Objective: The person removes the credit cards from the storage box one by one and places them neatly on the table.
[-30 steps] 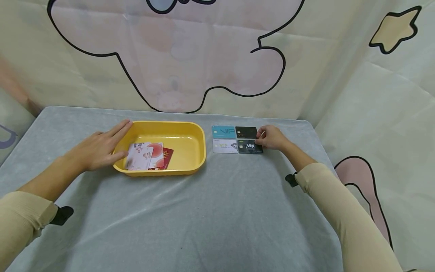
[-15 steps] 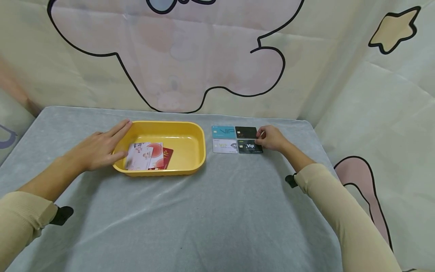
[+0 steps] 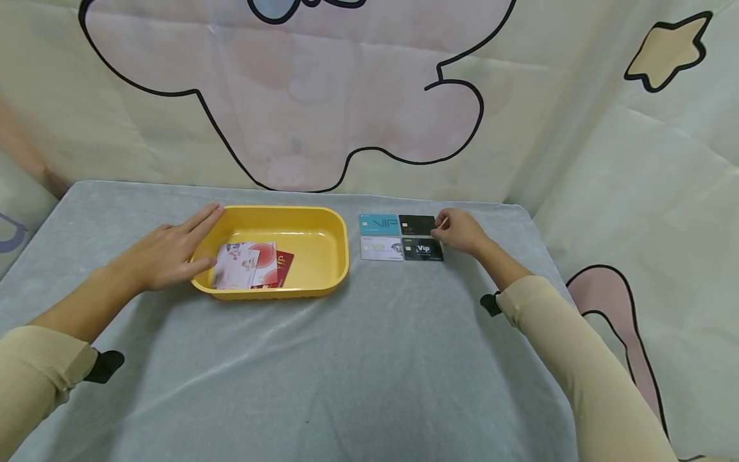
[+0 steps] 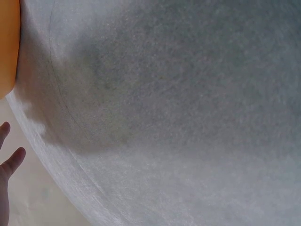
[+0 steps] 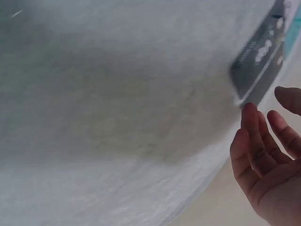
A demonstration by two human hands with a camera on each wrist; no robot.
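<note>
Four-square on the cloth at the back right lie a blue VIP card [image 3: 379, 224], a white VIP card [image 3: 382, 248], a black VIP card [image 3: 416, 224] and a dark Vip card [image 3: 423, 249]. My right hand [image 3: 462, 230] is at the right edges of the two dark cards, its fingers bent loosely. In the right wrist view its fingertips [image 5: 249, 110] are right by the dark card's edge, the thumb apart. My left hand [image 3: 167, 253] rests with extended fingers on the left rim of a yellow tray [image 3: 317, 215]. Pink-and-white cards [image 3: 233, 266] and a red VIP card [image 3: 284, 266] lie in the tray.
A grey cloth [image 3: 346, 359] covers the table, with its back edge just behind the tray and cards. Pale curtains [image 3: 288, 115] with cartoon outlines hang behind and on the right. Dark wrist-worn devices [image 3: 105, 367] show at both cuffs.
The right hand has shifted slightly left and up at the cards' edges, and the dark Vip card has slid a little left. The left hand and the tray have stayed put.
</note>
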